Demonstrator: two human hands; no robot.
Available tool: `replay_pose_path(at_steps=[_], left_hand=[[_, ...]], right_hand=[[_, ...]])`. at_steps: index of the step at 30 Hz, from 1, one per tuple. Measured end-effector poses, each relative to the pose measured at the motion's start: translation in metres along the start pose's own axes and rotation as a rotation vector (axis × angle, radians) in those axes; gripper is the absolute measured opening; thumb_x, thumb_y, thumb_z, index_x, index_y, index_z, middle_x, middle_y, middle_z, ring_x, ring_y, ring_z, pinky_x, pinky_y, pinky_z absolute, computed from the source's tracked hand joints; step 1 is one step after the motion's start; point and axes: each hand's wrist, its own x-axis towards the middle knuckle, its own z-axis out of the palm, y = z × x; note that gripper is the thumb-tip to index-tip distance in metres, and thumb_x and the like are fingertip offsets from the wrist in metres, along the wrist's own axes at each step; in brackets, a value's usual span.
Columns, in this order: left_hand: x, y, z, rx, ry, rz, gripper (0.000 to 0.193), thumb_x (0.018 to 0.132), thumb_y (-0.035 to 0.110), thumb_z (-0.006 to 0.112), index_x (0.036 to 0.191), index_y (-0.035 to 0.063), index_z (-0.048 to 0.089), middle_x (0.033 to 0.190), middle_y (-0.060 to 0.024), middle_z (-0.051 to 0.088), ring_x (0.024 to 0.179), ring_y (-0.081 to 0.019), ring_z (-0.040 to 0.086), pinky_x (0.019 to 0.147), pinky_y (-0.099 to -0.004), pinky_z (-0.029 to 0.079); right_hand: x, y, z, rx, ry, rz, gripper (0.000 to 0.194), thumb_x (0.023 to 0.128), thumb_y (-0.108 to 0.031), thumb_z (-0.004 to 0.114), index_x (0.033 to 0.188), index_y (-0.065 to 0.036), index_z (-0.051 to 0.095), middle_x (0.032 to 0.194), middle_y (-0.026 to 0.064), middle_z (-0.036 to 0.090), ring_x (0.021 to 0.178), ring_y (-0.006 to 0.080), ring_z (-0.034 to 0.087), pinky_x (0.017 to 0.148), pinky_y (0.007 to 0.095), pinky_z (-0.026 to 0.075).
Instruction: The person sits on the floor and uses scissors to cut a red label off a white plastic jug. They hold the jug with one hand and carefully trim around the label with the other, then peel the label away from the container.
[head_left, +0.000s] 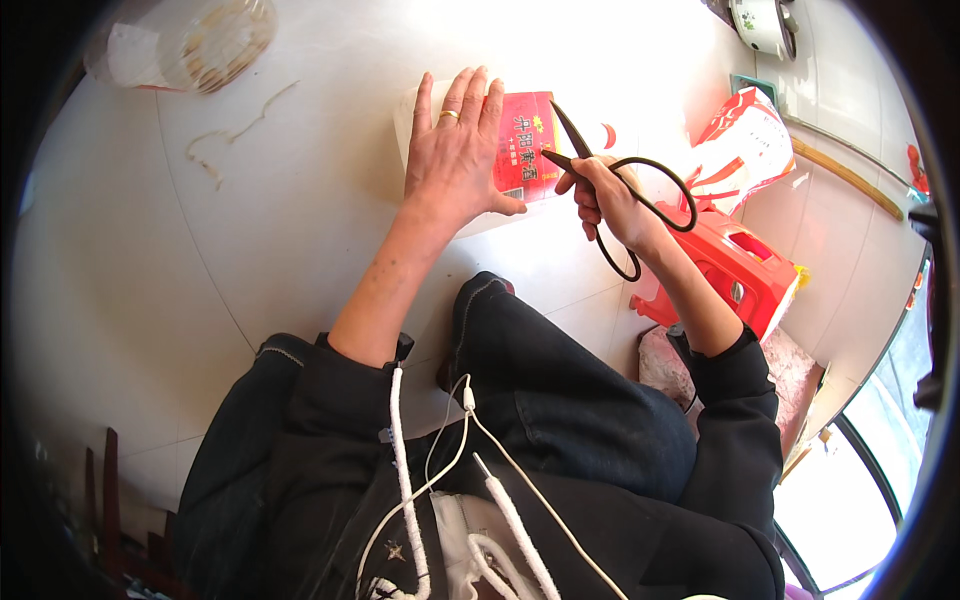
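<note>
A whitish translucent plastic container (403, 131) with a red printed label (529, 131) lies on the pale tiled floor. My left hand (457, 150) presses flat across it, fingers spread and thumb out to the side, covering part of the label. A gold ring is on one finger. In my right hand (604, 191) is a pair of black iron scissors (574, 133) with large loop handles. Their blades stand apart at the label's right edge; whether they touch the container cannot be made out in the glare. A small red curved scrap (609, 136) lies just beyond them.
To the right stand a red plastic stool (739, 259) and a red-and-white bag (742, 161), with a wooden stick (847, 176) beyond. A clear plastic container (195, 45) and a string (247, 131) lie at upper left. White cords (405, 450) hang before my body.
</note>
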Motion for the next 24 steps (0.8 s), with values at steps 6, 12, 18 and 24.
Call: replay_pose_path(at_steps=[6,12,18,24], left_hand=[[0.003,0.004,-0.004,0.060,-0.054,-0.030,0.144,0.052,0.076,0.091,0.163,0.0060,0.032,0.165,-0.0096,0.037,0.158,-0.0217,0.029,0.134,-0.0546,0.007],[0.005,0.005,-0.005,0.038,-0.037,-0.027,0.142,0.052,0.074,0.092,0.163,0.0056,0.034,0.165,-0.0095,0.038,0.158,-0.0230,0.029,0.134,-0.0521,0.008],[0.003,0.005,-0.002,0.044,-0.027,-0.013,0.144,0.052,0.074,0.093,0.163,0.0043,0.033,0.164,-0.0122,0.039,0.158,-0.0257,0.029,0.134,-0.0525,0.008],[0.001,0.004,-0.002,0.015,0.009,-0.052,0.146,0.050,0.075,0.093,0.163,0.0034,0.032,0.164,-0.0154,0.038,0.158,-0.0284,0.029,0.134,-0.0527,0.008]], right_hand=[[0.002,-0.005,-0.014,-0.483,-0.094,-0.228,0.039,0.109,-0.023,0.041,0.100,0.008,0.064,0.077,0.0264,0.066,0.068,0.0402,0.065,0.072,0.0479,0.053],[0.006,0.004,0.006,-0.115,0.009,-0.074,0.051,0.114,-0.038,0.041,0.096,0.004,0.064,0.063,-0.0034,0.038,0.050,0.0094,0.042,0.046,0.0294,0.044],[0.007,0.019,0.022,0.227,0.075,0.025,0.050,0.113,-0.036,0.044,0.100,0.007,0.064,0.062,-0.0017,0.041,0.051,0.0110,0.045,0.048,0.0317,0.049],[0.014,0.018,0.009,-0.201,0.032,-0.247,0.046,0.113,-0.033,0.044,0.098,0.006,0.064,0.062,0.0019,0.049,0.049,0.0120,0.052,0.047,0.0333,0.051]])
